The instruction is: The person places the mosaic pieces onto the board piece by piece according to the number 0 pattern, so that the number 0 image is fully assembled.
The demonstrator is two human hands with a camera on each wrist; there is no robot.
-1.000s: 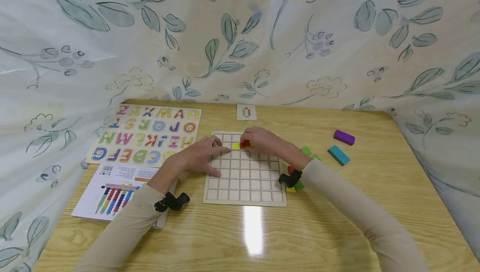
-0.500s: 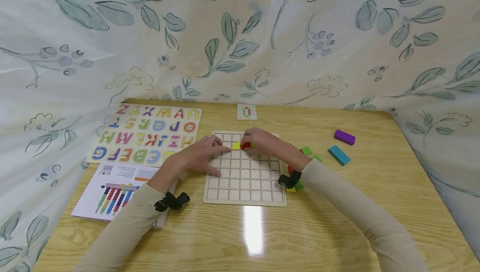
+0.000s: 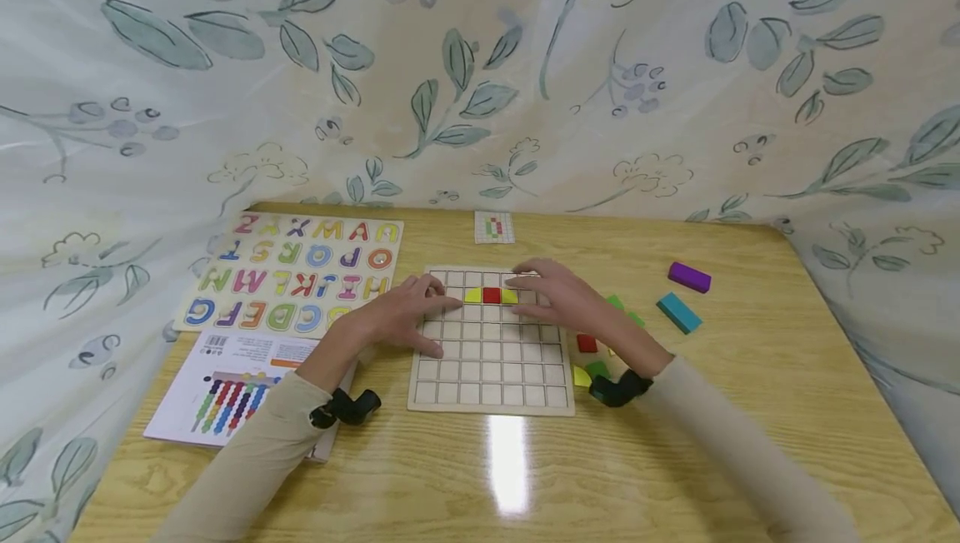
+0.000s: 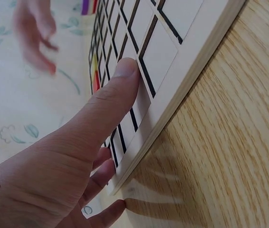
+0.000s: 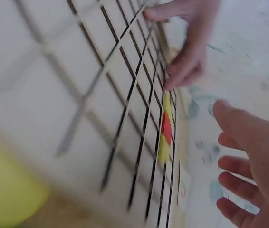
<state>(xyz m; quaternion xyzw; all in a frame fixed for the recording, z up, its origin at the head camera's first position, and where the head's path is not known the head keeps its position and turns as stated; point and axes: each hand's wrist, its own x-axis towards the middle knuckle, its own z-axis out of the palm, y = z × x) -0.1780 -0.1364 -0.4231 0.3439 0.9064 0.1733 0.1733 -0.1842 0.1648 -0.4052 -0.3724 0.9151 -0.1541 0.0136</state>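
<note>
A wooden grid board (image 3: 490,370) lies on the table. Near its far side, a red square (image 3: 492,296) sits in one cell between two yellow pieces (image 3: 473,296), forming a row. My left hand (image 3: 401,311) rests at the board's left edge; in the left wrist view its thumb (image 4: 118,83) lies on the grid, with the other fingers by the edge. My right hand (image 3: 558,295) is over the board's right part, just right of the row. Its fingers (image 5: 236,166) are spread, with nothing between them in the right wrist view.
Right of the board lie loose pieces, including a red square (image 3: 587,343) and a green one (image 3: 597,370). Farther right are teal (image 3: 678,313) and purple (image 3: 690,277) blocks. A pattern card (image 3: 494,227) lies behind. Left are an alphabet board (image 3: 300,268) and a booklet (image 3: 232,376).
My right hand has let go of the red square and drawn back to the right, uncovering the right yellow piece. The left hand stays in place.
</note>
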